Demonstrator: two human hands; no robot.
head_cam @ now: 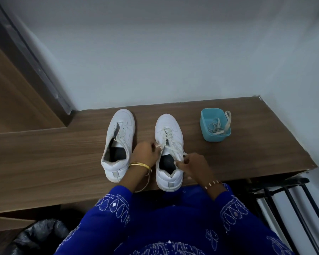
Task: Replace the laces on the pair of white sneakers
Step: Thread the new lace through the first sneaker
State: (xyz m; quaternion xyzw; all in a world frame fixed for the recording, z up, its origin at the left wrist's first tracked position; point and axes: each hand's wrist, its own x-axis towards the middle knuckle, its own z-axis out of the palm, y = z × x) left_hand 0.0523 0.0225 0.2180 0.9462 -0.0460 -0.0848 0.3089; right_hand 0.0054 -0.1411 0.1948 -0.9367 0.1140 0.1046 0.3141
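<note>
Blue embroidered sleeves (114,214) nearest; both hands, L (145,153) & R (193,162), pinch lace ends (170,144) on the right sneaker (168,153) at the bench edge (44,162): uneven pull could leave unequal ends or drag it off, w/ left sneaker (118,144) unlaced.

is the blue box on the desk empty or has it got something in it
Not empty. The blue box holds loose white laces, one looping over its right rim.

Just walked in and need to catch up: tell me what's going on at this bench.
A person is lacing the right sneaker on the wooden bench. The left hand and right hand each pinch a lace end near its top eyelets. The left sneaker has no lace. A blue tub holds more laces.
</note>
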